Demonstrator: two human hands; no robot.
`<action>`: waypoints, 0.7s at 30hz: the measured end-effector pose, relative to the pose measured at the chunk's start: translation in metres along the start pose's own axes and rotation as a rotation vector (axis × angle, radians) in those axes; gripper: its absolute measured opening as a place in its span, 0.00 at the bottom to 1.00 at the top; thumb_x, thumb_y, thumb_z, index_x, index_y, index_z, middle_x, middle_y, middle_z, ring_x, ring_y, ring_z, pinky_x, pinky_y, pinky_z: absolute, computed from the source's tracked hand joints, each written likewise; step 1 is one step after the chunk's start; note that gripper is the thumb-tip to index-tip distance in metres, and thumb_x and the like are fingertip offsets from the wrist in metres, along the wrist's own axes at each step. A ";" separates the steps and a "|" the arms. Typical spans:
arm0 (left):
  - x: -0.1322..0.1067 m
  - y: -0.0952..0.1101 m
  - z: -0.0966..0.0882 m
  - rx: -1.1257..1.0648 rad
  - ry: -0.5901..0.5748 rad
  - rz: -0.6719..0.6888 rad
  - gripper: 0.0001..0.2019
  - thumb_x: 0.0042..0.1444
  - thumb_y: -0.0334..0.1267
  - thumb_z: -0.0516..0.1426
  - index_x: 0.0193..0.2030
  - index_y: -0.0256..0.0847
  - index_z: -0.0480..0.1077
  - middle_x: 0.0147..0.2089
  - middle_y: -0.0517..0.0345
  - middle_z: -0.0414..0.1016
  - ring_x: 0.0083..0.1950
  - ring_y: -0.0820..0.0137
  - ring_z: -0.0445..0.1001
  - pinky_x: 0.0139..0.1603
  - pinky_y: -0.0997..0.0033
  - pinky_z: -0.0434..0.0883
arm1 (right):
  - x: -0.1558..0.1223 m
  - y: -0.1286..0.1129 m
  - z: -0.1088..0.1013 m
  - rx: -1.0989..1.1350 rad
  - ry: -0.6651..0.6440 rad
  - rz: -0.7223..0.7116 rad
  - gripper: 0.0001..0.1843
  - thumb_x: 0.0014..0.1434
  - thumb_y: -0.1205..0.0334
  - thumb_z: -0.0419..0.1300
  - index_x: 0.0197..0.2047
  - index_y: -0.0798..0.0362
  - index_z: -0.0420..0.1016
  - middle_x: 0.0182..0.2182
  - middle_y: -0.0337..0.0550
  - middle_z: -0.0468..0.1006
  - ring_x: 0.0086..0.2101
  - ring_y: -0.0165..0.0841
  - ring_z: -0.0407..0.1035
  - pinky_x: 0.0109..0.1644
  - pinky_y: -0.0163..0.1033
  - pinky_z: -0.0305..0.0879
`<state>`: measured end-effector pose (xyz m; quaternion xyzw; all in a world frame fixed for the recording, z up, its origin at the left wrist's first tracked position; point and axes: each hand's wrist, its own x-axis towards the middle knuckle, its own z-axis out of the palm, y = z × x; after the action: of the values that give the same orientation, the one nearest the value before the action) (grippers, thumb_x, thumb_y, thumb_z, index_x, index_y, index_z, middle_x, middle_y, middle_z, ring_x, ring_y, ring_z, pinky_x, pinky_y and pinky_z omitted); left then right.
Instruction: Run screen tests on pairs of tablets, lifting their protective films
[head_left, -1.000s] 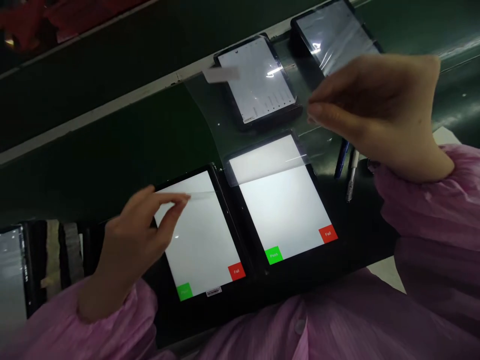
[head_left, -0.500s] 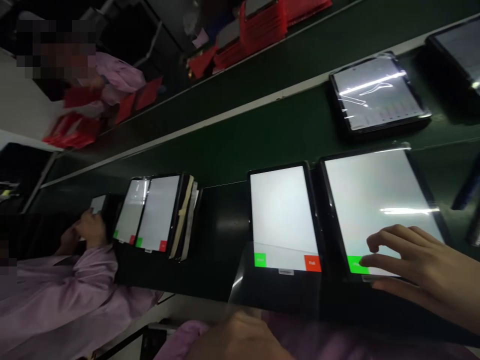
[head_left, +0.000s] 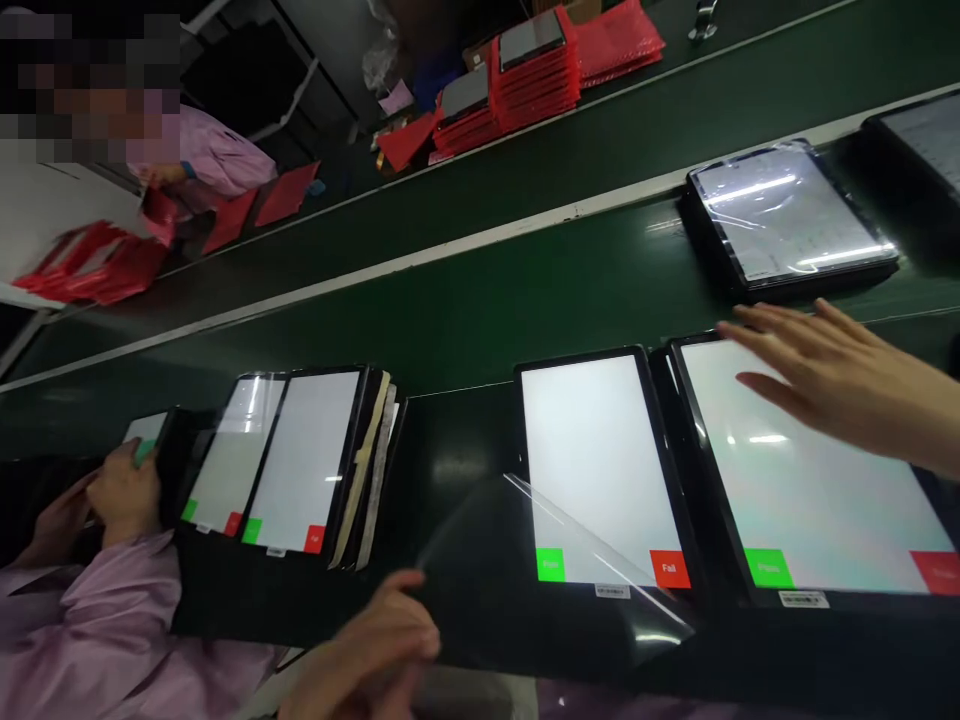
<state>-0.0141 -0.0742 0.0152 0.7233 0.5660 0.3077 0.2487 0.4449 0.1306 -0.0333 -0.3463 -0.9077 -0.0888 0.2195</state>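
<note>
Well past left hand (head_left: 367,640) and right hand (head_left: 832,380), tablets (head_left: 544,38) atop red sleeves (head_left: 536,85).

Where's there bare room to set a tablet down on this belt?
Open green belt lies between the white rail and the filmed tablet. A black mat patch sits between the tablet stack and the middle tablet. It's crowded at the right tablet, under the right hand.

**1 head-worn camera, rolled over the line**

The single view looks forward and down from the person's head, rolled so the green conveyor belt (head_left: 450,300) runs diagonally. It sits close above the tablets (head_left: 600,470), right hand (head_left: 840,385) and left hand (head_left: 367,635), and reaches past them to a co-worker (head_left: 97,590) and red sleeves (head_left: 540,75) farther off.
</note>
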 end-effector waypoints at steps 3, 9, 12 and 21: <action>0.049 -0.015 0.003 -0.056 0.214 0.109 0.12 0.57 0.29 0.60 0.37 0.55 0.80 0.34 0.62 0.81 0.39 0.62 0.83 0.57 0.43 0.81 | 0.011 -0.070 -0.025 0.148 -0.009 -0.218 0.26 0.73 0.72 0.44 0.61 0.48 0.77 0.57 0.45 0.81 0.59 0.41 0.73 0.73 0.57 0.59; 0.146 -0.018 0.033 -0.164 0.197 0.332 0.09 0.59 0.28 0.61 0.36 0.47 0.79 0.25 0.68 0.71 0.27 0.74 0.71 0.55 0.59 0.78 | 0.016 -0.152 -0.040 0.335 -0.233 -0.604 0.13 0.70 0.65 0.57 0.42 0.42 0.83 0.49 0.30 0.80 0.47 0.29 0.71 0.47 0.34 0.72; 0.172 -0.022 0.055 -0.223 0.040 0.283 0.13 0.68 0.30 0.55 0.49 0.48 0.80 0.25 0.68 0.76 0.26 0.73 0.75 0.60 0.56 0.77 | 0.025 -0.148 -0.037 0.284 -0.282 -0.549 0.07 0.67 0.63 0.61 0.38 0.49 0.82 0.38 0.39 0.78 0.37 0.33 0.69 0.38 0.39 0.68; 0.192 -0.066 0.113 -0.415 -0.184 -0.080 0.36 0.70 0.68 0.44 0.71 0.48 0.68 0.77 0.50 0.63 0.79 0.53 0.59 0.80 0.49 0.55 | 0.103 -0.067 0.019 0.838 -0.373 -0.012 0.09 0.68 0.72 0.57 0.43 0.52 0.77 0.34 0.37 0.83 0.24 0.26 0.71 0.27 0.34 0.63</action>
<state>0.0566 0.1269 -0.0780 0.6585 0.4939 0.3403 0.4546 0.3254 0.1479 -0.0033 -0.2325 -0.8912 0.3489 0.1728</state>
